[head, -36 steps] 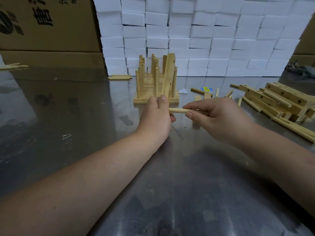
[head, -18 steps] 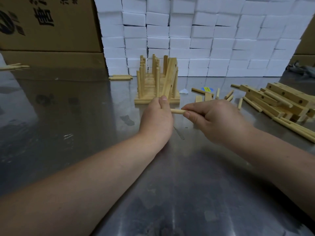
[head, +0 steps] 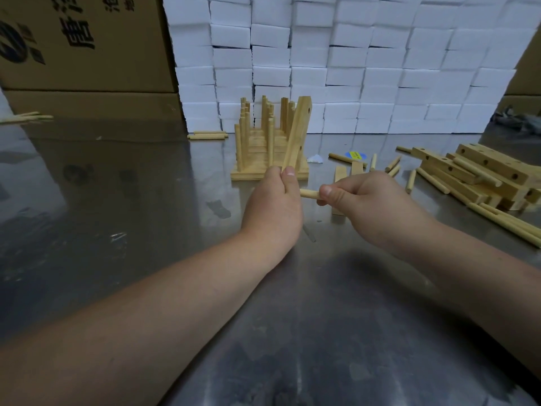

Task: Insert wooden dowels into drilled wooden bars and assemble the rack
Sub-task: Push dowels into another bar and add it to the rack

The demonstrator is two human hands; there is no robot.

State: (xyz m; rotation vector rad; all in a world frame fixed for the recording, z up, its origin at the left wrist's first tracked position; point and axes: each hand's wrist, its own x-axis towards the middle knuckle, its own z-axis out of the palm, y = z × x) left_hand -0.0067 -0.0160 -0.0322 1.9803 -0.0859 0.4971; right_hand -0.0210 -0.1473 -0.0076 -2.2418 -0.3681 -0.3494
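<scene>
My left hand (head: 276, 200) grips the lower end of a drilled wooden bar (head: 298, 130), which stands nearly upright and leans to the right. My right hand (head: 366, 206) pinches a short wooden dowel (head: 309, 194) that lies level, its left tip at the bar's lower end beside my left fingers. Whether the tip sits in a hole is hidden by my hand. Behind the bar stands an assembled rack (head: 263, 148) with several upright dowels on a flat base.
A heap of drilled bars (head: 480, 174) and long dowels (head: 509, 224) lies at the right. Loose short dowels (head: 392, 165) and small flat pieces (head: 339, 174) are scattered behind my right hand. Two dowels (head: 207, 135) lie near stacked white blocks (head: 351, 63). Cardboard boxes (head: 82, 42) stand at the left.
My right hand has slid along the dowel toward my left hand, so less dowel shows between them. The bar has tipped slightly more to the right.
</scene>
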